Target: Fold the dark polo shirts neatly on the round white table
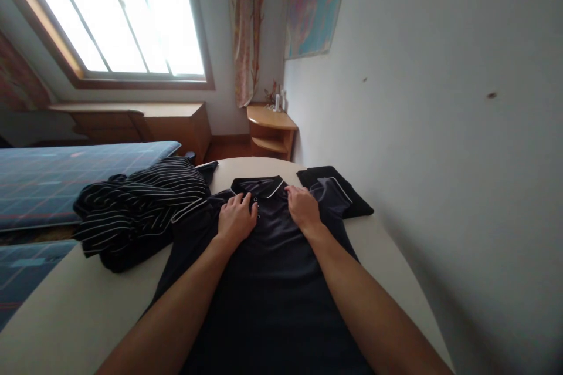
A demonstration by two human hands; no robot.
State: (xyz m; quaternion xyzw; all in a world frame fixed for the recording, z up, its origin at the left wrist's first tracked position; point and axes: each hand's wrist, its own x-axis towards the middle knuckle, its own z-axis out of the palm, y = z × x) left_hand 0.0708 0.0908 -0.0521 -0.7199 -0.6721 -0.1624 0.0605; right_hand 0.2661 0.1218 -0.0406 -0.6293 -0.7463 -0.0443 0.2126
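Note:
A dark polo shirt (272,269) with white-trimmed collar and sleeves lies front up, collar at the far end. My left hand (237,219) rests on its chest beside the button placket, fingers apart and slightly bent. Right of the collar (259,187), my right hand (302,208) has its fingers curled together at the shirt's shoulder, seemingly pinching the cloth; its fingertips are partly hidden. To the left is a heap of black clothing with white stripes (149,199). A folded black garment (356,202) lies partly under the shirt's right sleeve.
Everything lies on a pale round-edged table (404,281). The white wall (440,146) rises close on the right. A bed with a blue checked mattress (65,181) stands left. Beyond are a wooden desk (176,120), a corner shelf (272,120) and a bright window (118,11).

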